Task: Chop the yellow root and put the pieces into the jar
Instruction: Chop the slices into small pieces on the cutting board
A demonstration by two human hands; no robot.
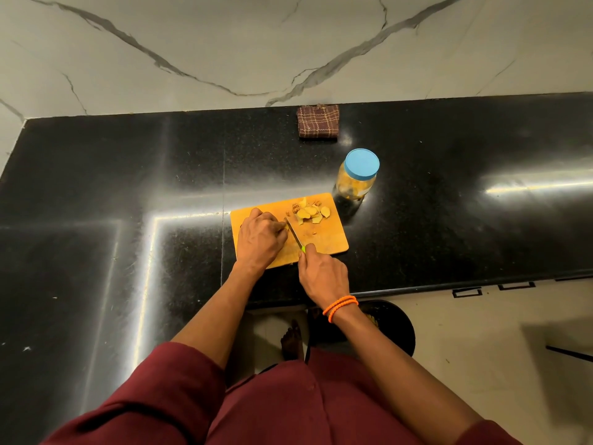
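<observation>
An orange cutting board (330, 236) lies on the black counter. My left hand (261, 239) rests on the board with curled fingers pinching a small piece of yellow root (285, 227), mostly hidden under the fingertips. My right hand (322, 274) grips the green handle of a small knife (294, 234), whose blade stands right beside my left fingertips. Several cut yellow slices (309, 213) lie piled at the board's far side. A clear jar (356, 179) with a blue lid on it stands just beyond the board's far right corner, with yellow pieces inside.
A folded brown checked cloth (317, 121) lies at the back of the black counter (128, 187), against the marble wall. The counter's front edge runs just below my right wrist. A dark round bin (394, 326) stands on the floor beneath.
</observation>
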